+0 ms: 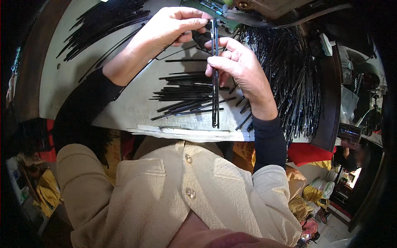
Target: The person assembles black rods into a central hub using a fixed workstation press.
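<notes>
Above the table, a pair of slim glossy black strips (215,95) points toward my body, side by side with a narrow gap between them. My right hand (244,68) is closed on them, thumb in front and fingers behind. At their far end my left hand (178,25) pinches with thumb and forefinger; its other fingers are curled, and exactly what lies in the pinch is hard to make out. A thin dark rod (155,58) runs along the underside of my left wrist. Beneath my hands, several shorter black strips (184,91) lie spread crosswise on the pale tabletop (128,105).
To the right is a big heap of black strips (293,82), beside a dark wooden board (331,99). Another bundle of black strips (107,25) lies at the far left. A machine with green parts (206,6) stands at the far edge. Papers (186,133) line the near edge.
</notes>
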Action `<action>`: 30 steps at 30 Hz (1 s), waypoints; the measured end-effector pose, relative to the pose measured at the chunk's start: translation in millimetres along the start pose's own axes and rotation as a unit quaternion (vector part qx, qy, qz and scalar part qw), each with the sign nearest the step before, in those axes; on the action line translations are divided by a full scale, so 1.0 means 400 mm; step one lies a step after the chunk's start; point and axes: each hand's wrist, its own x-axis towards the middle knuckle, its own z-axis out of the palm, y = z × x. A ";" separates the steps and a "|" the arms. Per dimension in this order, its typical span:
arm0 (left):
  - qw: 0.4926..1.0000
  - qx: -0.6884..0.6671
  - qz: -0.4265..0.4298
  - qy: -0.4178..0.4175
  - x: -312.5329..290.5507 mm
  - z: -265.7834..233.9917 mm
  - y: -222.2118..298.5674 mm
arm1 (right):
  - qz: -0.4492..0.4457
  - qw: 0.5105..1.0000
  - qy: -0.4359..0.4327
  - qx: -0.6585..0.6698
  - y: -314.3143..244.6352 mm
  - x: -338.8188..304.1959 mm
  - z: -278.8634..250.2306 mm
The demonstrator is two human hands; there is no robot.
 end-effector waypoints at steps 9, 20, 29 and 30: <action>1.000 -0.022 0.008 0.000 0.016 0.000 -0.004 | -0.014 1.000 0.000 0.015 0.003 0.003 -0.006; 0.997 0.047 0.061 0.026 0.031 0.018 -0.004 | -0.026 0.998 0.020 0.047 0.003 0.004 -0.009; 0.994 0.079 0.063 0.042 0.040 0.028 0.002 | -0.016 0.998 0.010 0.068 0.013 0.011 -0.025; 0.994 0.079 0.063 0.042 0.037 0.028 0.007 | -0.014 0.997 0.014 0.076 0.016 0.011 -0.025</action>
